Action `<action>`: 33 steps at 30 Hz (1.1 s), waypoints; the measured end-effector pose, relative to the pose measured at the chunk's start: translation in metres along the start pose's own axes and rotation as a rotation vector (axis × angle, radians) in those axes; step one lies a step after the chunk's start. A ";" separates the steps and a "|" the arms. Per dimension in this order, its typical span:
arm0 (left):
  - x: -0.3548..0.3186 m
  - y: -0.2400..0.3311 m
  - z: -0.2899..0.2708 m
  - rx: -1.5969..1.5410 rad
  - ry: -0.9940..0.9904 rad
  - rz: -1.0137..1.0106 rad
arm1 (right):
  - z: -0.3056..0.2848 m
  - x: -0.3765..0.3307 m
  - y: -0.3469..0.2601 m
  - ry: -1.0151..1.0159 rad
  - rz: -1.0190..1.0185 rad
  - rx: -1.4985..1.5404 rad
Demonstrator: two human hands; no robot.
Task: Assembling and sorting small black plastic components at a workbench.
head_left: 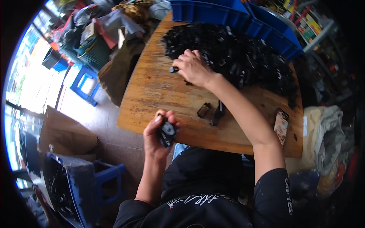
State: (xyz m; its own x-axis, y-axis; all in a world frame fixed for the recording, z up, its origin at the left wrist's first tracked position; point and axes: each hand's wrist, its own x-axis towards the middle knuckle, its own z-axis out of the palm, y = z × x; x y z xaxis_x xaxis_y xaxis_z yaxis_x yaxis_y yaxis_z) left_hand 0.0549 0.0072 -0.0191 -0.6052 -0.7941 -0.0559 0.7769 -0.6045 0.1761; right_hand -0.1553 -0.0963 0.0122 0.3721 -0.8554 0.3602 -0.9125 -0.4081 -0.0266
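While the left hand (159,131), raised at the near edge of the wooden desk (152,91), grips a small black part (166,133) with its long axis roughly upright, the outstretched right hand (194,68) pinches another black piece (173,70) beside the black parts heap (235,57).

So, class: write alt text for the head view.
The left hand holds a small black part at the edge of a wooden table, while the right hand reaches into a pile of black parts beside blue bins.
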 end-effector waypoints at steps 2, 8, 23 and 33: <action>-0.008 0.005 0.005 0.053 0.071 0.044 | -0.018 -0.018 -0.031 0.160 -0.017 0.163; 0.010 -0.024 0.023 0.135 -0.061 -0.250 | -0.103 -0.129 -0.085 0.359 0.063 0.289; -0.006 -0.079 0.044 0.748 0.052 -0.301 | -0.134 -0.202 -0.016 0.163 0.354 0.177; -0.009 -0.068 0.035 0.947 -0.004 -0.109 | -0.069 -0.152 0.006 0.097 0.290 0.247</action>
State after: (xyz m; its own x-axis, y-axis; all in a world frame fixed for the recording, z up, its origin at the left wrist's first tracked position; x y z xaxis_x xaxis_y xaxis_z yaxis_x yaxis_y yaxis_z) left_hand 0.0015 0.0581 0.0041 -0.6680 -0.7350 -0.1161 0.2540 -0.3718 0.8929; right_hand -0.2291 0.0532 0.0215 0.0761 -0.9172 0.3911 -0.9049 -0.2283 -0.3592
